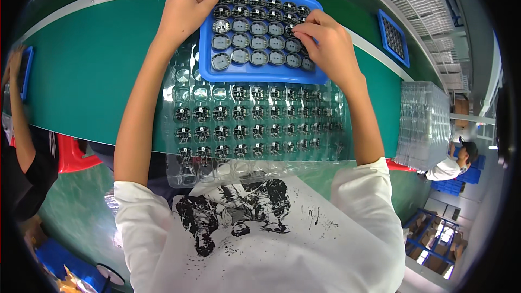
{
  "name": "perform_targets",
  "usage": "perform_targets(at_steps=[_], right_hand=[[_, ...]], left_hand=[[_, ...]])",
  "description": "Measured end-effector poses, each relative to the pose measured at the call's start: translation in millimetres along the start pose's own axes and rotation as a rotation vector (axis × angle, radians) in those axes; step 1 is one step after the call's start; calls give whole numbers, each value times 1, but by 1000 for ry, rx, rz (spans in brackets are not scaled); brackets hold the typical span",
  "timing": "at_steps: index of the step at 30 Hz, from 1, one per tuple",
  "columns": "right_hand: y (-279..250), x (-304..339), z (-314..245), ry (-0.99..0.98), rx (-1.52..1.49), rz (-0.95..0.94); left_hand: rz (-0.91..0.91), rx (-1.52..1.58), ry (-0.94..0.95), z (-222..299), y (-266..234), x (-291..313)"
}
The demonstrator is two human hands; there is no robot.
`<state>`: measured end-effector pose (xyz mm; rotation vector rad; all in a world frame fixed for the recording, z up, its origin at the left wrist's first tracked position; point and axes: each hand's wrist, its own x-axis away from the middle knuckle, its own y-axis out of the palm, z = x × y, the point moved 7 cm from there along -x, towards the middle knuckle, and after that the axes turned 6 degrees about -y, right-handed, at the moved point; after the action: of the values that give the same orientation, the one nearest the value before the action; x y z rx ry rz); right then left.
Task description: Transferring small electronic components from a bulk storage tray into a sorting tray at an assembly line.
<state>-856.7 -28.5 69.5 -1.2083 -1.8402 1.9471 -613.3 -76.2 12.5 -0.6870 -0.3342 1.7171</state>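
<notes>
Gripping a blue tray (209,70) by its far-left corner, left hand (184,8).
Right hand (328,43) pinches a round part (300,28) at the tray's right side, nearer.

L hand (184,8) grips the top-left corner of a blue tray (260,76) filled w/ small round parts; R hand (328,43) has fingertips on parts at the tray's right side. Just below both hands, nearer the body, lies a clear blister tray (187,89) w/ rows of small dark components, on a green belt (92,70). Right of R hand: stack of clear trays (426,125); beyond it a second blue tray (395,37).
</notes>
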Motion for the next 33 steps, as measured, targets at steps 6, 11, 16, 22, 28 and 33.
perform_targets(at_steps=[6,11,16,22,28,33], right_hand=[[-1,-1,-4,-15,-4,16],[3,0,-4,11,-20,4],[3,3,-1,8,-28,23],[-28,16,-35,24,-138,-28],[-14,66,-53,149,-170,-432],[-5,90,-38,281,18,-460]], left_hand=[[15,52,34,-4,0,-1],[3,29,49,-2,0,0],[18,30,63,-1,2,0],[18,40,38,18,-7,3],[59,76,10,12,-12,5],[98,73,74,9,-6,4]])
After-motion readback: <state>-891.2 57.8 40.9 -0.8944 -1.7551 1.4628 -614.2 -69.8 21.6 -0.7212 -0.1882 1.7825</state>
